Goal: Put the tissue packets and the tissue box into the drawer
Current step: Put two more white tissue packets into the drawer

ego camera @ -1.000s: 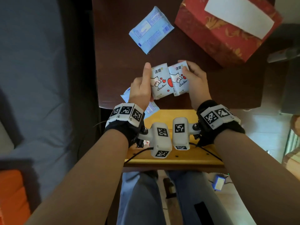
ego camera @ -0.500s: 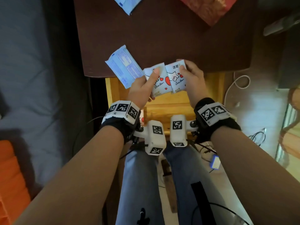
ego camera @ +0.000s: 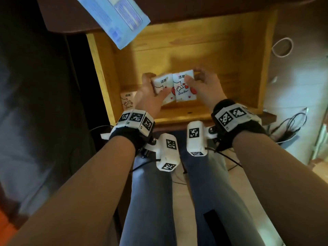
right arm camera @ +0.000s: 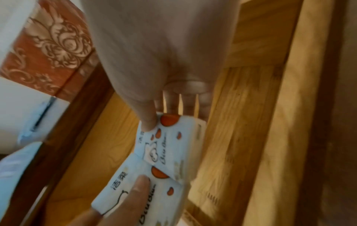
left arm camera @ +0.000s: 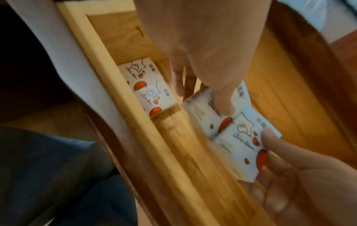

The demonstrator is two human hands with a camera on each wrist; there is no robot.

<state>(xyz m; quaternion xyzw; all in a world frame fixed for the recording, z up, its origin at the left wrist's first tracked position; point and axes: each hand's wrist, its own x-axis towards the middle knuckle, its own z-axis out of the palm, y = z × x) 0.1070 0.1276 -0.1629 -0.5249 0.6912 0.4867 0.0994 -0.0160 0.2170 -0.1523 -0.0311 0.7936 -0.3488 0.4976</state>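
Two white tissue packets with red hearts sit side by side low inside the open wooden drawer (ego camera: 204,48). My left hand (ego camera: 150,87) grips the left packet (ego camera: 160,84), thumb on its face (left arm camera: 224,104). My right hand (ego camera: 198,80) pinches the right packet (ego camera: 183,89), thumb on top (right arm camera: 147,122) and fingers behind. Two more such packets (left arm camera: 148,88) lie in the drawer's front left corner (ego camera: 126,102). A blue packet (ego camera: 113,20) overhangs the table edge. The red patterned tissue box (right arm camera: 48,50) shows only in the right wrist view.
The dark wood table top (ego camera: 60,20) covers the back of the drawer. My legs in jeans (ego camera: 152,201) are under the drawer's front. Cables (ego camera: 291,125) lie on the floor to the right. A grey cloth surface (ego camera: 35,103) fills the left.
Both hands have carried the two heart packets from the table top down and towards me into the drawer. The head view has tilted down, so the tissue box has left it.
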